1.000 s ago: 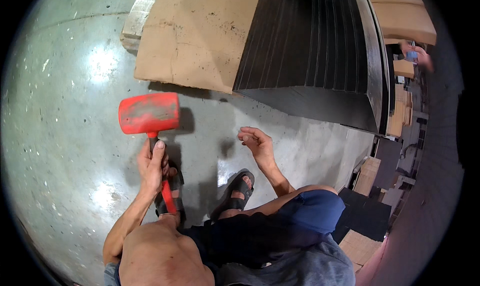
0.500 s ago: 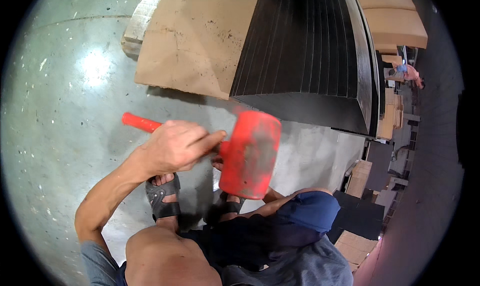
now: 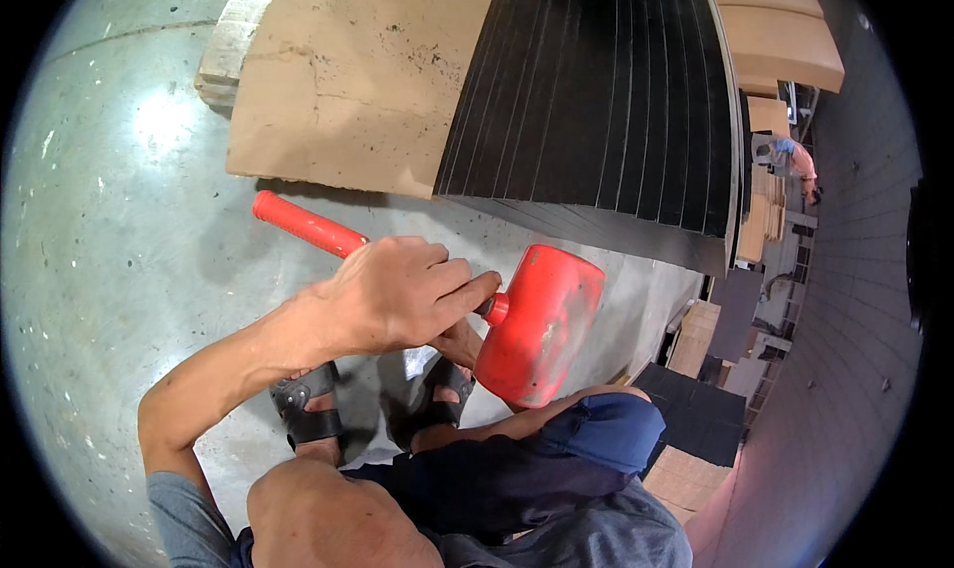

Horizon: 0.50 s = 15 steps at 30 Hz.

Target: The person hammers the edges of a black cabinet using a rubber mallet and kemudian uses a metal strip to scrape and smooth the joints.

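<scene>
Currently, the red mallet [image 3: 545, 327] is held above the floor [image 3: 119, 260], gripped near its head by the left hand [image 3: 402, 292]; the right hand [image 3: 459, 343] is largely hidden, grip not determinable.

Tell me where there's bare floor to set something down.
Bare floor lies left of the brown cardboard and left forearm; a smaller patch shows right of the red mallet, below the black stack. Dark sheets crowd the far right.
</scene>
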### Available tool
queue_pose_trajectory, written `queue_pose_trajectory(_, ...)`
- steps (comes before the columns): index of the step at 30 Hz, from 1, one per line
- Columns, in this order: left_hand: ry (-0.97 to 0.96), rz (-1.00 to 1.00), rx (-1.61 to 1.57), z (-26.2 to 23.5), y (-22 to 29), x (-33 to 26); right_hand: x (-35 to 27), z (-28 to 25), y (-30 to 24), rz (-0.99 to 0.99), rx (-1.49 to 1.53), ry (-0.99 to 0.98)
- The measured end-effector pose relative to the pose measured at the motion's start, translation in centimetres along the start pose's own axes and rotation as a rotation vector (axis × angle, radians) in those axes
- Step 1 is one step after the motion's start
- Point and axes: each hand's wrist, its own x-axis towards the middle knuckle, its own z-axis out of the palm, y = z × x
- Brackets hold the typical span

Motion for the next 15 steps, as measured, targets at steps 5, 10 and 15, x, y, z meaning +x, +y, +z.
queue_pose_trajectory(5,0.071,-0.074,-0.039,0.3,-0.8,-0.1,0.3,0.0,-0.4,0.001,-0.005,-0.028)
queue_pose_trajectory(10,0.077,-0.083,-0.094,0.0,0.4,0.6,0.4,-0.1,-1.2,0.025,-0.014,-0.055)
queue_pose_trajectory(15,0.084,-0.058,-0.063,0.0,0.5,0.6,0.4,0.1,-1.2,-0.003,-0.01,-0.055)
